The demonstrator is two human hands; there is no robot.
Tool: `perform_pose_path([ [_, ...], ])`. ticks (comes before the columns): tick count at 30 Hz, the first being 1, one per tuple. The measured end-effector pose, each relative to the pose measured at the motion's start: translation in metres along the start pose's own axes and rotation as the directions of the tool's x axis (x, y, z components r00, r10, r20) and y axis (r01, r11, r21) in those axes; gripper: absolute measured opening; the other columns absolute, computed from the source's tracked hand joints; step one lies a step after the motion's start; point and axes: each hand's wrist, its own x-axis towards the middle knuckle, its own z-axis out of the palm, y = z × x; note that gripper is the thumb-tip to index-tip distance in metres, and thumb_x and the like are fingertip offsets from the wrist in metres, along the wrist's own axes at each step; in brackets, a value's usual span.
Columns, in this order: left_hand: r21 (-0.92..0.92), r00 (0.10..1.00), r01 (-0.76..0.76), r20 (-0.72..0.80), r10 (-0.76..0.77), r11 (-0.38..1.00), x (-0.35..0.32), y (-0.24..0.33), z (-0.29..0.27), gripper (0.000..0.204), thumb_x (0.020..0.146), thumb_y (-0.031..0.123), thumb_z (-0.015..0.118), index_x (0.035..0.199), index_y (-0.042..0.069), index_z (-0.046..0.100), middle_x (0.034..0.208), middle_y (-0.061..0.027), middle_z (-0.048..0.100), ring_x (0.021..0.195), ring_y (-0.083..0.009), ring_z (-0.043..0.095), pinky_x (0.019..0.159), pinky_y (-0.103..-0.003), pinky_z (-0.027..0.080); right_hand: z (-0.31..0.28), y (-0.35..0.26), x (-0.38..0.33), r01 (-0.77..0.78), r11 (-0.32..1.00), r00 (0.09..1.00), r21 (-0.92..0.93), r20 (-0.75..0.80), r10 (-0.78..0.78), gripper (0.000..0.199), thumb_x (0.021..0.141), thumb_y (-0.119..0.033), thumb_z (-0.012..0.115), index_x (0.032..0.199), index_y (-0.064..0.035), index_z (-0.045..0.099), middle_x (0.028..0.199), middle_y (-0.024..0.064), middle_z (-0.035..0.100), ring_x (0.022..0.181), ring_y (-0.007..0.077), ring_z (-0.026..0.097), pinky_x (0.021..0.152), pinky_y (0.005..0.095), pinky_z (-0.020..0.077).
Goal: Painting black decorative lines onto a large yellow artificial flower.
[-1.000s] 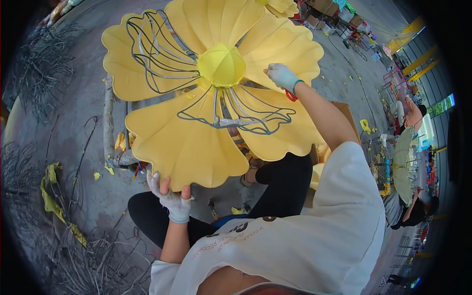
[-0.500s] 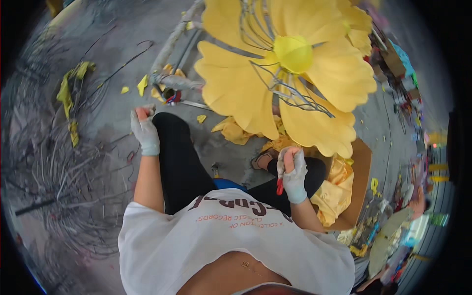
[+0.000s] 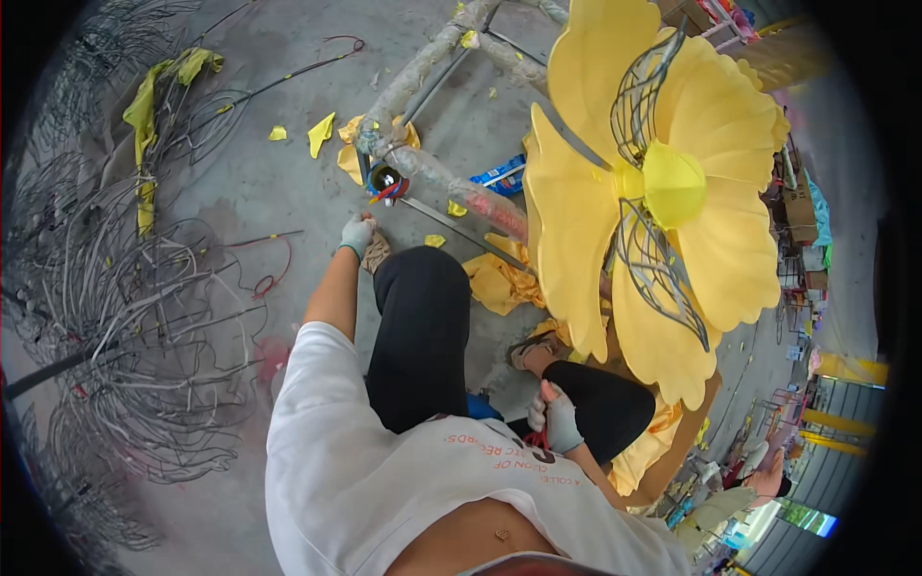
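Yellow flower (image 3: 653, 202), a big fabric-covered wire frame with grey wire still bare across some petals, is standing to the right of the seated person's black-trousered knee (image 3: 418, 288) and is no longer being touched. A second ago both gloved hands were on its petals; now both are off it. The left hand (image 3: 357, 233) is reaching out past the knee toward a small round pot (image 3: 386, 180) with red-handled tools sticking out of it, which is sitting beside the flower's wrapped stand (image 3: 432, 182). Its fingers are curled loosely downward, and I cannot tell whether they are gripping anything. The right hand (image 3: 557, 418) is drawn in close to the lap, below the flower's lowest petal, closed around a red-handled tool (image 3: 538, 440) whose handles are poking out beneath the palm.

Judging from this, the covering work on the petals is pausing while tools are being fetched or swapped. Yellow fabric scraps (image 3: 322, 134) are lying on the concrete floor beyond the pot, and a heap of bare wire frames (image 3: 134, 317) is sitting well to the left of the knee.
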Motion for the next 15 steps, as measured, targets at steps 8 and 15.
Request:
perform_pose_path([
  [8,-0.316,0.965,0.260,0.119,-0.233,0.912,0.076,-0.092,-0.033,0.024,0.090,0.004,0.051,0.114,0.004,0.054,0.086,-0.0079,0.062,0.066,-0.0171,0.057,0.053,-0.028,0.045,-0.009,-0.004,0.055,-0.254,0.910,0.967,0.328,0.050,0.251,0.041,0.093,-0.043,0.052,0.065,-0.0142,0.045,0.060,0.0016,0.047,0.038,0.0110,0.029,0.035,0.0267,0.0232],
  [15,-0.358,0.984,0.177,0.038,-0.175,0.917,0.024,-0.078,0.020,0.015,0.095,0.013,0.050,0.102,0.001,0.056,0.082,-0.0100,0.058,0.075,-0.0181,0.059,0.065,-0.025,0.046,0.018,0.008,0.057,-0.300,0.865,0.943,0.401,-0.015,0.334,0.041,0.094,-0.038,0.052,0.060,-0.0145,0.044,0.060,0.0023,0.048,0.038,0.0111,0.029,0.035,0.0269,0.0226],
])
